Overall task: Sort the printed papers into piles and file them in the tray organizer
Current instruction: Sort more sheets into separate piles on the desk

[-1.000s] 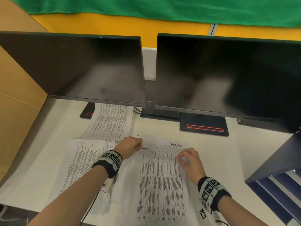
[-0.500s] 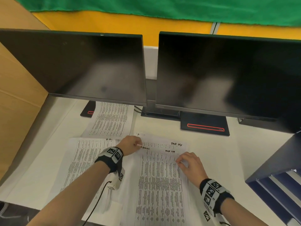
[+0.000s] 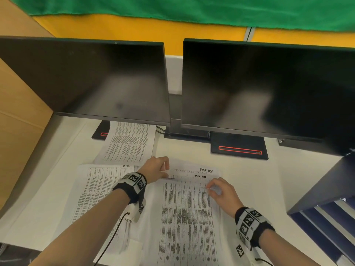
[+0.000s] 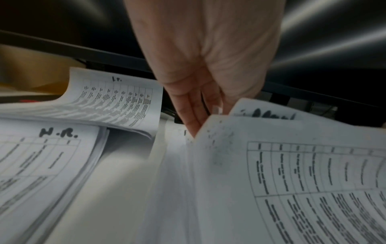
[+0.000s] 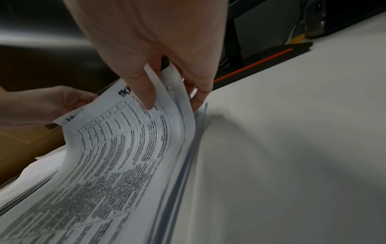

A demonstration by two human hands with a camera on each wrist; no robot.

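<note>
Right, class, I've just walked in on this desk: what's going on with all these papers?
A person is sorting printed sheets on a white desk. Both hands work the nearest stack: the left hand pinches its top left corner, the right hand lifts sheets at the right edge. Two more piles, the H.R. pile and another behind it, lie left. The tray organizer waits at right.

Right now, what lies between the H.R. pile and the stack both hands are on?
A narrow strip of bare white desk separates the H.R. pile from the stack; the left wrist view shows it. The left forearm hides most of it in the head view.
</note>
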